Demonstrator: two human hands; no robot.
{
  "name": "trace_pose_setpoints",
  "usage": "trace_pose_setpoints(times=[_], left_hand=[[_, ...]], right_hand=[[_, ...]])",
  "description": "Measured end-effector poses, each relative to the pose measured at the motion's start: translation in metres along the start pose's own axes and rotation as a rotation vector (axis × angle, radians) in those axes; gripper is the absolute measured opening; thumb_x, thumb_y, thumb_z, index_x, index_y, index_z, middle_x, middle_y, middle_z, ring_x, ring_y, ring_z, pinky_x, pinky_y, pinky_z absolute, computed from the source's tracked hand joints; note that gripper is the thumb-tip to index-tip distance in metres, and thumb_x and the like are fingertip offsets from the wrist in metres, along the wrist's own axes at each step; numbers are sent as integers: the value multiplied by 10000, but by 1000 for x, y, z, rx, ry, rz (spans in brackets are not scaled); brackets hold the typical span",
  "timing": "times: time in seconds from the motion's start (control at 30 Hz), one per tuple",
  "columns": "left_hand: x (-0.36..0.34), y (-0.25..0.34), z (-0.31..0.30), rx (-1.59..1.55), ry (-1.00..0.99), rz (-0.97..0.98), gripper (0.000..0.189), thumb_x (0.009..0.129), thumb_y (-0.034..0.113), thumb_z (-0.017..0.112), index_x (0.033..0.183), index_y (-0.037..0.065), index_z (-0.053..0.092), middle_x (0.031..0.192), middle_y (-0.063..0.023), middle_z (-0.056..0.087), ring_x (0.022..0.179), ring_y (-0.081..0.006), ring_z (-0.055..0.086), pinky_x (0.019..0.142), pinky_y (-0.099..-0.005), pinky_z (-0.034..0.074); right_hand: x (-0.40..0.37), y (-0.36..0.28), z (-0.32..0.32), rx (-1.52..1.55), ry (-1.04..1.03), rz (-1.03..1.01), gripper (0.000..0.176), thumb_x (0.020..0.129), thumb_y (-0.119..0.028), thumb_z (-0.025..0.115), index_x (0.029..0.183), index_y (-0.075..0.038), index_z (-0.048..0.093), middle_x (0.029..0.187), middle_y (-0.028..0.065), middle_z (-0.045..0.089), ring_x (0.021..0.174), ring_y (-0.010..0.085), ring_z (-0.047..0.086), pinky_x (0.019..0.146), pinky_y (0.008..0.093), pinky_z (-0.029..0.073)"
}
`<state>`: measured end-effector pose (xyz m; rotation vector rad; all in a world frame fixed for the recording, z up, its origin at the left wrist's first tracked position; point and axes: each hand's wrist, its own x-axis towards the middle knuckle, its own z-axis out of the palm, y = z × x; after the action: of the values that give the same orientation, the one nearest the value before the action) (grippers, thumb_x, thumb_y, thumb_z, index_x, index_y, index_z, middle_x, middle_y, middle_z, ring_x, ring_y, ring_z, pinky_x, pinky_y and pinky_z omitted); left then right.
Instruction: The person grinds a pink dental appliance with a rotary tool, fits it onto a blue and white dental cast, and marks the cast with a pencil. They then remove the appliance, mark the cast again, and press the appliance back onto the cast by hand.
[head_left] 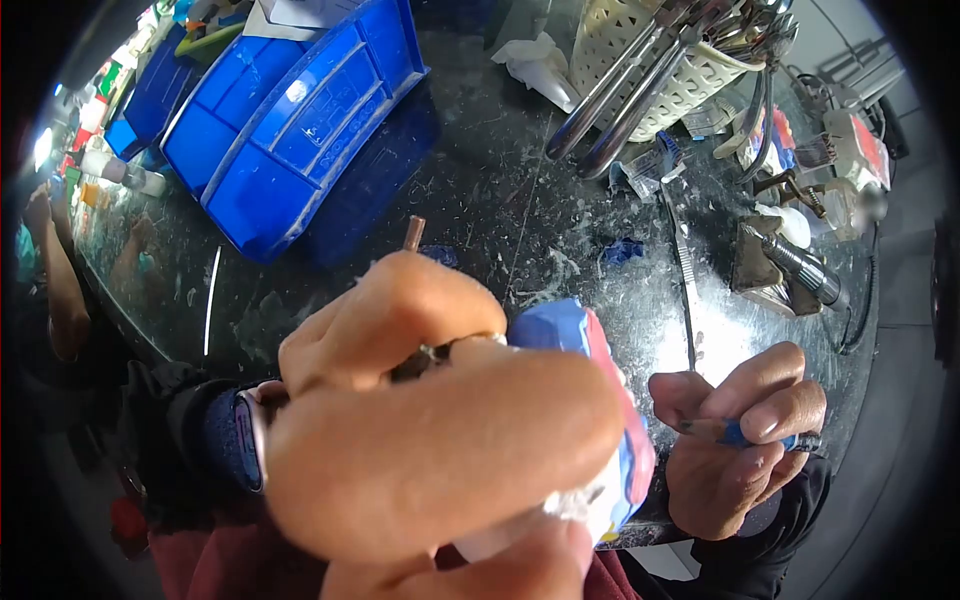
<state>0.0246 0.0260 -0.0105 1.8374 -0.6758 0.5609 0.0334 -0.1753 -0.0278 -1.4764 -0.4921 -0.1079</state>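
Observation:
My left hand (440, 460), with a watch (250, 440) on its wrist, fills the middle of the view close to the camera. Its curled fingers grip a blue, pink and white moulded block (550, 322), which looks like a wax-covered plaster model. Most of the block is hidden behind the fingers. A short copper-coloured rod (414, 232) sticks up past the knuckles. At the right, my right hand (710, 490) is closed, palm up, around a slim blue tool (733, 432). The tool's dark tip points left towards the block, a small gap away.
A blue plastic bin (310, 130) stands at the back left. A cream basket (650, 115) of metal tools stands at the back right, near a black-handled tool (800, 265) on a stand. Blue scraps (622, 250) lie on the dark tabletop (480, 190). Another person's arm (65, 290) shows far left.

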Motion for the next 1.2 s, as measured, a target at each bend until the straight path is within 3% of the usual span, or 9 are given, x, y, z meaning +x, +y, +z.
trace_pose_setpoints(times=[0.13,0.27,0.3,0.5,0.73,0.9,1.0,1.13,1.2], left_hand=[[7,2,-18,-1,-157,-10,437,652,-1,702,968,185,465,961,-99,415,676,-224,518,540,-259,470],[11,-21,-2,66,-109,13,550,608,99,766,1005,148,388,922,-131,402,656,-180,489,553,-232,445],[11,-24,0,100,-94,16,602,575,123,787,1008,141,369,918,-134,391,673,-174,465,556,-223,438],[13,-30,0,93,-168,-17,729,478,150,817,1023,80,337,939,-131,347,810,-175,351,561,-211,384],[6,-31,5,-135,-197,-237,839,461,226,851,1061,41,293,958,-114,322,877,-162,340,754,-267,372],[-1,-31,12,-291,-174,-297,941,437,253,864,1102,44,232,991,-113,298,919,-170,342,804,-286,354],[-4,-30,12,-230,-197,-311,990,441,261,854,1143,37,193,1025,-120,285,963,-186,337,837,-308,333],[-9,-31,12,-167,-179,-315,969,475,230,812,1170,23,168,1082,-139,279,993,-203,334,864,-336,310],[-8,-31,10,-142,-221,-283,955,498,198,786,1189,19,153,1124,-157,277,1006,-207,363,837,-338,360]], right_hand=[[3,3,4,-57,21,-29,224,919,-263,464,988,-71,372,876,104,405,636,250,597,490,300,467],[15,4,2,-74,-34,48,201,906,-170,471,1018,-7,435,871,132,445,635,215,602,493,284,505],[18,-4,-2,-70,-64,138,169,891,-116,494,1007,4,470,878,139,468,676,189,604,558,292,524],[32,5,-4,-545,-249,-37,252,703,102,627,933,-3,630,827,94,545,682,138,546,556,251,435],[38,12,-1,-737,-245,149,319,721,12,670,1026,-63,618,867,74,526,561,109,517,471,230,397],[39,14,-2,-805,-212,84,336,736,-31,679,1060,-74,603,922,82,506,505,94,495,430,238,376],[39,11,-6,-704,-175,88,286,760,-29,657,1039,-65,603,931,87,508,522,87,511,438,230,389],[36,16,-13,-443,-191,-166,213,775,-47,649,965,-7,561,893,120,549,551,97,522,455,213,414],[32,13,-10,-391,-210,-168,228,759,-43,662,955,-8,550,879,135,567,605,119,555,485,231,440]])
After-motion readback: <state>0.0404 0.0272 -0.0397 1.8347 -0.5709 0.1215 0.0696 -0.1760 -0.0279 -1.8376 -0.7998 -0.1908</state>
